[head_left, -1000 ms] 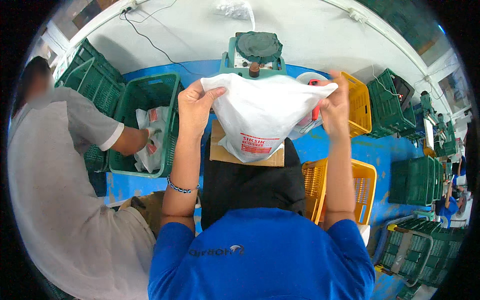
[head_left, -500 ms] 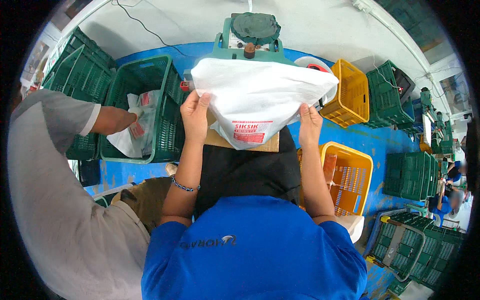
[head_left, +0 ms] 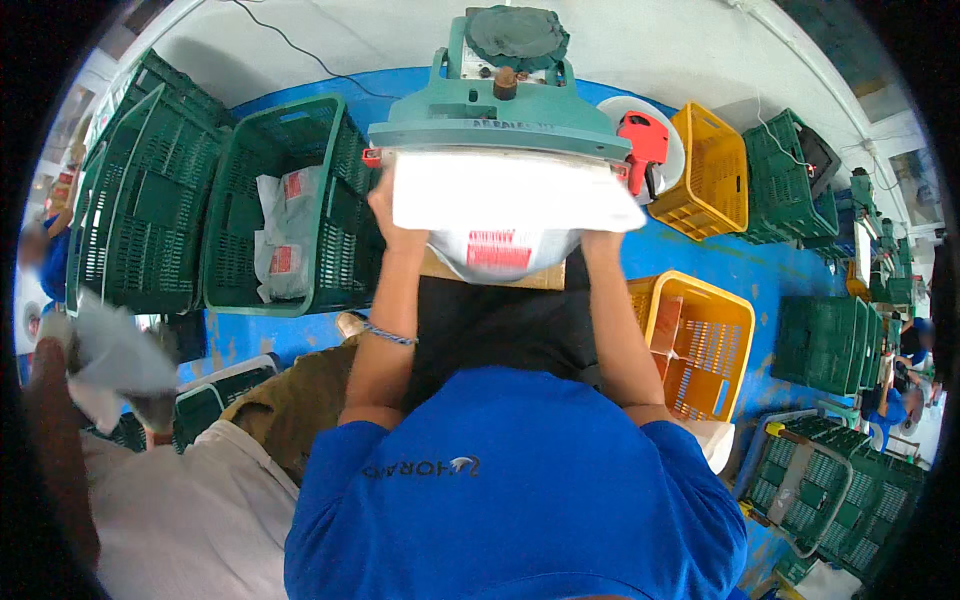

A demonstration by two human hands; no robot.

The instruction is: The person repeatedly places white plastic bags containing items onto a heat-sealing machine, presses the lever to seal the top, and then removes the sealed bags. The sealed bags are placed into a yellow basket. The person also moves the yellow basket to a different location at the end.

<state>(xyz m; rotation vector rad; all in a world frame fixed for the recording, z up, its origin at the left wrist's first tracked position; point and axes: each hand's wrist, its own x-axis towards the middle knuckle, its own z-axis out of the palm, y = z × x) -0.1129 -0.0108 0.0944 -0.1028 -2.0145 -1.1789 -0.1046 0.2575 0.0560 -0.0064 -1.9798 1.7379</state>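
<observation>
A white plastic bag with red print hangs between my hands, its upper edge at the jaw of a green bag sealer. My left hand is closed on the bag's left edge. At its right side, my right hand grips the bag, with most of the fingers hidden behind the film. The bag's lower part bulges as though filled; what is inside cannot be seen. Beneath it a brown cardboard piece shows at the edge.
To the left, a green crate holds white bags with red print. A co-worker's hand has a blurred whitish bag. A red gun-shaped tool lies right of the sealer. Yellow crates stand on my right.
My hands have brought the bag's upper edge level and against the sealer, whose front now shows. The co-worker's hand has left the green crate and moved left with a bag.
</observation>
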